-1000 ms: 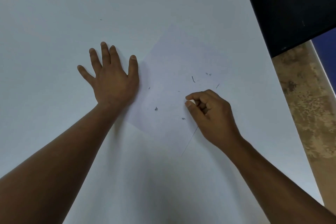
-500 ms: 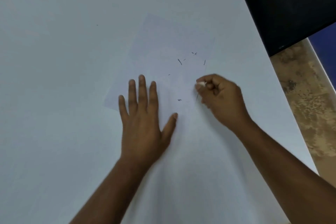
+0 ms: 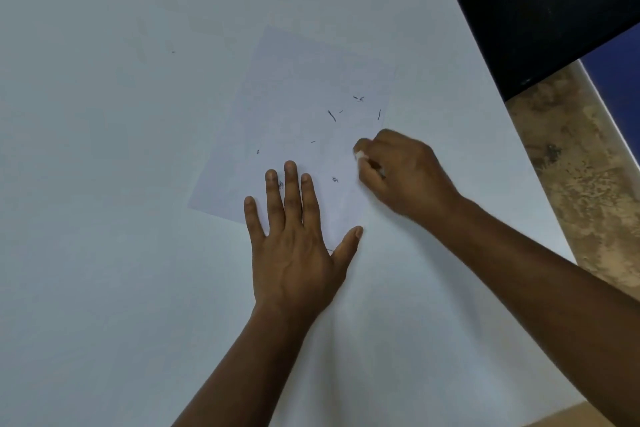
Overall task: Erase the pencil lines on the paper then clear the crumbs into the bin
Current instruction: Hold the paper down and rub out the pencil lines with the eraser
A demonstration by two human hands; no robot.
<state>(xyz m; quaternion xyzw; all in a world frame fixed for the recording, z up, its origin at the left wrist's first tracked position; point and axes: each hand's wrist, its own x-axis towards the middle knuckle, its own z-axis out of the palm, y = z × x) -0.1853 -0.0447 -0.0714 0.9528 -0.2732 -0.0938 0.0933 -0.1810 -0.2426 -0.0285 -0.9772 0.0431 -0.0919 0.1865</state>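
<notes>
Both hands (image 3: 298, 253) — barely moved; paper (image 3: 304, 87) likewise.

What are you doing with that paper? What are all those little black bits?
A person is rubbing pencil marks off a sheet of paper on a white table. The left hand lies flat with straight fingers on the near part of the sheet. The right hand pinches a small white eraser at the paper's right edge. The little dark bits are eraser crumbs scattered on the sheet; they are not yet cleared. No bin is in view.
</notes>
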